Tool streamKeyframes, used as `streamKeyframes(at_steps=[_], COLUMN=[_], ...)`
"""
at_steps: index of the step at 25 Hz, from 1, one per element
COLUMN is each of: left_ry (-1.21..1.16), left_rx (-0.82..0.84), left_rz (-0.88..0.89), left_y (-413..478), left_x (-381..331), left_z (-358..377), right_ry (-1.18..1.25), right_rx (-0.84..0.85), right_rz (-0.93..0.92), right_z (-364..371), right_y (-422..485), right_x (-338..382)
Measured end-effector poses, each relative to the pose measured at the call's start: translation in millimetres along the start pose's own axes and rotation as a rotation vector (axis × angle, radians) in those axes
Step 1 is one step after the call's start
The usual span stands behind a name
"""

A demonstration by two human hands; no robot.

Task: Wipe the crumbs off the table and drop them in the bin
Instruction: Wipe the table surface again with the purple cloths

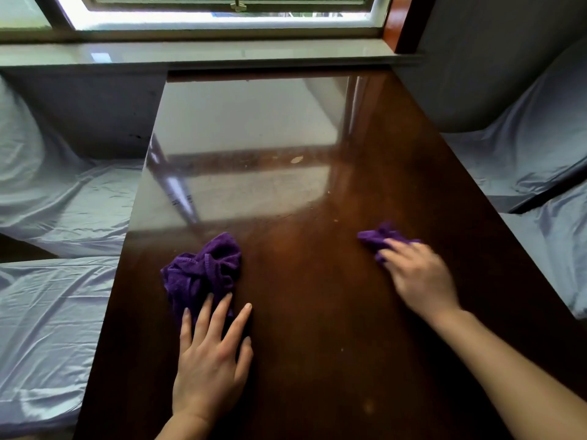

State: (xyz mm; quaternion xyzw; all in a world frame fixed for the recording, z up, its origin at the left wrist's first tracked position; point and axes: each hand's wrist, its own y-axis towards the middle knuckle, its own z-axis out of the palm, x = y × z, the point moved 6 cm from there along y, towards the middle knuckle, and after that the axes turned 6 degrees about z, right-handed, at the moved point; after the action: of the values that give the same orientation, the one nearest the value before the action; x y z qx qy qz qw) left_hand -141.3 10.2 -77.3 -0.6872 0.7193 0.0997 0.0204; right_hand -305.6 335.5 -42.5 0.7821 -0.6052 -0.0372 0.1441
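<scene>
A dark glossy wooden table [317, 312] fills the middle of the view. A crumpled purple cloth [200, 271] lies on its left part. My left hand [211, 360] rests flat with fingers spread, its fingertips on the near edge of that cloth. A second, smaller purple cloth [378, 236] sits on the right part, and my right hand [419, 274] presses down on it, looking blurred. A pale crumb [296, 159] lies farther back near the table's middle, with a few tiny specks [335, 220] closer in. No bin is in view.
Benches covered in pale blue sheets [47, 312] flank the table on the left and on the right [540, 154]. A grey window sill [190, 55] and a bright window [222, 14] lie beyond the table's far end.
</scene>
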Motion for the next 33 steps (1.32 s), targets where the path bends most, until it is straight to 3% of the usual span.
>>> streamKeyframes(at_steps=[3, 6, 10, 13, 15, 17, 18, 20, 25, 28, 30, 33], left_ry=[0.025, 0.039, 0.038, 0.030, 0.043, 0.074, 0.089, 0.117, 0.188, 0.136, 0.079, 0.005], left_rx=[0.007, 0.017, 0.027, 0.016, 0.000, -0.007, -0.010, -0.019, -0.013, 0.013, 0.021, 0.012], left_rz=[0.003, -0.005, -0.020, -0.016, -0.002, 0.022, 0.034, 0.061, 0.162, 0.135, 0.117, 0.099], left_y=[1, 0, 1, -2, -1, -1, 0, 0, -6, -16, -35, -83], left_x=[-2, -4, -6, -6, -6, -9, -10, -9, -25, -35, -30, -1], left_z=[0, -2, -4, -5, -5, -1, 1, 5, -4, -17, -23, -36], right_ry=[-0.033, 0.063, 0.210, 0.191, 0.023, -0.085, -0.067, -0.018, 0.086, 0.223, 0.226, -0.034], right_rx=[0.015, -0.011, 0.062, 0.118, 0.058, 0.065, 0.084, 0.068, -0.011, 0.107, 0.097, 0.100], right_rz=[0.337, 0.385, -0.034, -0.275, -0.140, 0.222, 0.375, 0.483, 0.351, -0.038, -0.219, 0.056], right_z=[-7, -11, -8, -23, -33, -43, -42, -38, -44, -35, -41, -56], right_y=[-13, -39, -144, -176, -148, -112, -105, -110, -202, -269, -277, -259], right_x=[-63, -8, 97, 63, -16, -104, -130, -126, 21, 142, 136, 16])
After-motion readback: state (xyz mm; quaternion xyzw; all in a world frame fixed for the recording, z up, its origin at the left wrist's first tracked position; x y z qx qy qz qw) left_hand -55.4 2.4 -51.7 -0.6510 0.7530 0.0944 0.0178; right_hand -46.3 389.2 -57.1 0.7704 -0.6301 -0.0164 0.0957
